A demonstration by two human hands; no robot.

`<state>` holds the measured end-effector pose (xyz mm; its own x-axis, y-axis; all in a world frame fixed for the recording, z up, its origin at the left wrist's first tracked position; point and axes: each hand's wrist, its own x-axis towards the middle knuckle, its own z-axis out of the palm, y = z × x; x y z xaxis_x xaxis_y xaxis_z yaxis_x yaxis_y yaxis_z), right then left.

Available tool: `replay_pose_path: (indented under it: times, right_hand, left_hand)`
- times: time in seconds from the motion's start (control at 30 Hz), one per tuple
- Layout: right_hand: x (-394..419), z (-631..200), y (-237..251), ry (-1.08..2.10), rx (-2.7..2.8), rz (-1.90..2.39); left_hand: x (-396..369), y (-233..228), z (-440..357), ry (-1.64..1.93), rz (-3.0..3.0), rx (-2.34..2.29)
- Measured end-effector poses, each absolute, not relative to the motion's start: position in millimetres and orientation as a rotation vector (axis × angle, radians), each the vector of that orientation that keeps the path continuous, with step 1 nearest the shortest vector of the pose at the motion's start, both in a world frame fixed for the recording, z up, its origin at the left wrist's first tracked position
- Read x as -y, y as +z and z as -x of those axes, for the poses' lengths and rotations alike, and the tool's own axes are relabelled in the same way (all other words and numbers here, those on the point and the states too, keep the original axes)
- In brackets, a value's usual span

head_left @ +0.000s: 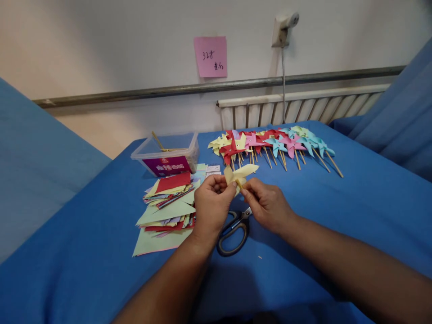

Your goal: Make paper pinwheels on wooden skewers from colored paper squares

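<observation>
Folks, I've got the pale yellow paper pinwheel (246,171) right between both hands from here, left hand (213,200) pinching its left side, right hand (268,204) gripping what looks like its tan stick (239,184), and scissors (241,220) lying just nearer.

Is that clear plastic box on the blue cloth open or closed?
Open: a thin stick pokes up out of the clear plastic box.

light: dim, diffuse | wall (135,45): warmer at left | shadow: soft, on blue cloth (313,198) | edges: wide-angle stretch
</observation>
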<state>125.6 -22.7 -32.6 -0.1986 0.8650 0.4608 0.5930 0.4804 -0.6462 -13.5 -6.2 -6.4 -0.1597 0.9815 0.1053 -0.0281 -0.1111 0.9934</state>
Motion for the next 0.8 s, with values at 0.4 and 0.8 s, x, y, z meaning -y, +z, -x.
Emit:
replay_pose_path:
  times: [0.4, 0.8]
  right_hand:
    - [23.7, -122.1, -33.2, 0.481, 1.797, 1.197]
    - [21.5, -110.5, -38.7, 1.084, 1.407, 1.134]
  left_hand:
    - [4.5, -6.8, 13.9, 1.429, -1.141, -1.244]
    - [7.6, -7.3, 10.5, 1.422, -1.184, -1.191]
